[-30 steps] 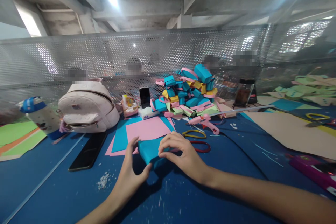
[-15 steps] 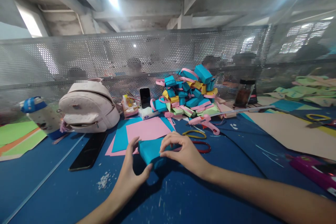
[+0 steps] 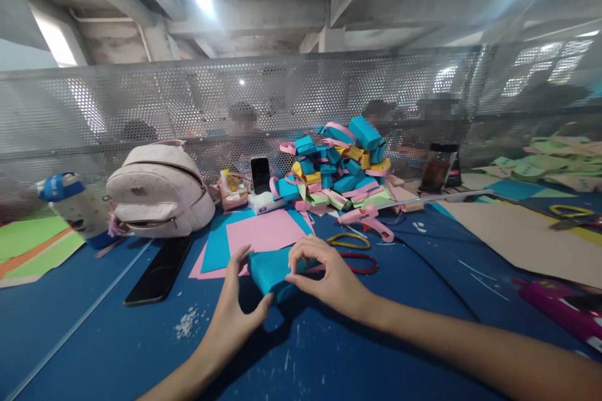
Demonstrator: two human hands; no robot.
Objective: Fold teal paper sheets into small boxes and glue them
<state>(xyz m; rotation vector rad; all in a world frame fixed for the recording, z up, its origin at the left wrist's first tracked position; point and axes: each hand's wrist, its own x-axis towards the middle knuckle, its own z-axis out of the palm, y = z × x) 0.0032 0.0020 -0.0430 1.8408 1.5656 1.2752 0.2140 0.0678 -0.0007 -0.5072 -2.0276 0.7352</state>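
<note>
A small blue paper box is held between my two hands, tilted a little above the blue table. My left hand grips its left end, thumb at the near edge and fingers at the far corner. Thumb and forefinger of my right hand pinch the box's right side; that end is partly hidden behind the fingers. Just beyond lie a pink paper sheet and blue sheets. Scissors with a red handle and a yellow handle lie right of the box, near a pink glue gun.
A heap of blue, yellow and pink paper pieces stands at the back. Left are a pale backpack, a black phone and a bottle. The glue gun's cord trails right, towards a magenta tool.
</note>
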